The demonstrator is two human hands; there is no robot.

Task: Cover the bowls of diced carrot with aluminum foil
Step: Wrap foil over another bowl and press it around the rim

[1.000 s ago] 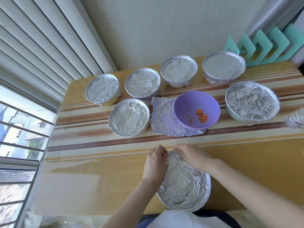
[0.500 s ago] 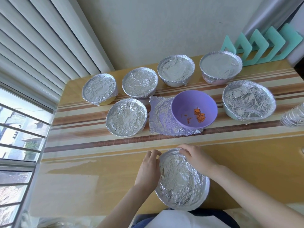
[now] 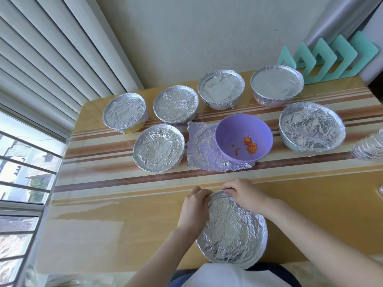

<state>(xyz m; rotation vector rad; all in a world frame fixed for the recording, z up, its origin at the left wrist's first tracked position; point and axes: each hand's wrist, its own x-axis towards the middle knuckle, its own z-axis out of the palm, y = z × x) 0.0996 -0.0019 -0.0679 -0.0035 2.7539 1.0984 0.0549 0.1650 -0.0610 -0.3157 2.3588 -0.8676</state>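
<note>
A foil-covered bowl (image 3: 232, 233) stands at the table's near edge in front of me. My left hand (image 3: 193, 209) curls round its left far rim and my right hand (image 3: 245, 195) pinches the foil at the far rim. Behind it an uncovered purple bowl (image 3: 230, 139) holds a few diced carrot pieces (image 3: 251, 145) and sits on a crumpled foil sheet (image 3: 200, 150). Several more foil-covered bowls stand behind and beside it, such as the one at the left (image 3: 158, 150) and a big one at the right (image 3: 312, 129).
The wooden striped table (image 3: 124, 204) meets a window with blinds (image 3: 41, 59) on the left. Teal angular pieces (image 3: 331, 59) lean at the back right corner. A foil-wrapped object (image 3: 369, 146) pokes in at the right edge.
My left hand slid out to the bowl's left side and came back toward the far rim. My right hand stayed on the far rim. The view shifted slightly.
</note>
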